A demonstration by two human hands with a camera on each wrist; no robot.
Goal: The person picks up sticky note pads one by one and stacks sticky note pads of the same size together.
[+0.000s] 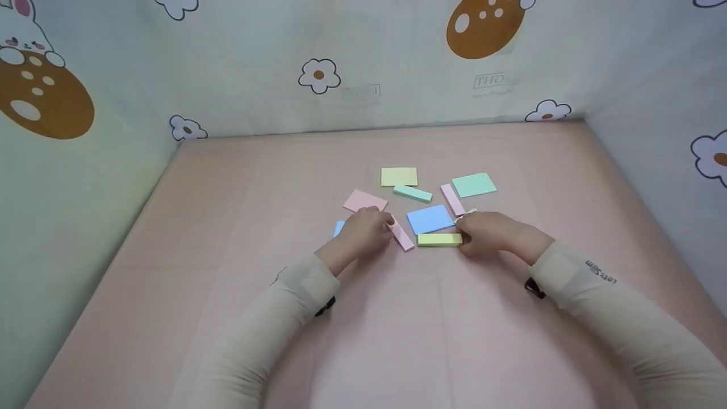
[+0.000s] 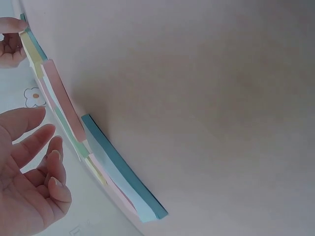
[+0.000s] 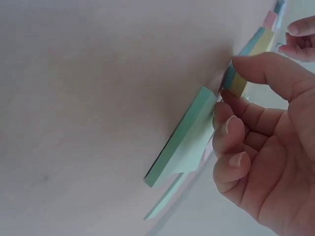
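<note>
My right hand [image 1: 491, 232] pinches the right end of a narrow yellow sticky-note pad [image 1: 438, 240] between thumb and index finger, the other fingers curled in. A blue sticky-note pad [image 1: 430, 219] lies just behind it. Beside the slanted narrow pink pad [image 1: 401, 234] hovers my left hand [image 1: 368, 230], its fingers loosely bent with nothing between them in the left wrist view. Another blue pad [image 2: 123, 169] is mostly hidden by that hand in the head view. A green pad [image 3: 182, 140] lies close to my right fingers.
Farther back are a wide yellow pad [image 1: 398, 176], a wide green pad [image 1: 475, 184], a narrow green pad [image 1: 413, 193], another narrow pink pad [image 1: 452, 200] and a wide pink pad [image 1: 364, 201]. A patterned cloth wall [image 1: 255, 74] borders the pink tabletop [image 1: 255, 182].
</note>
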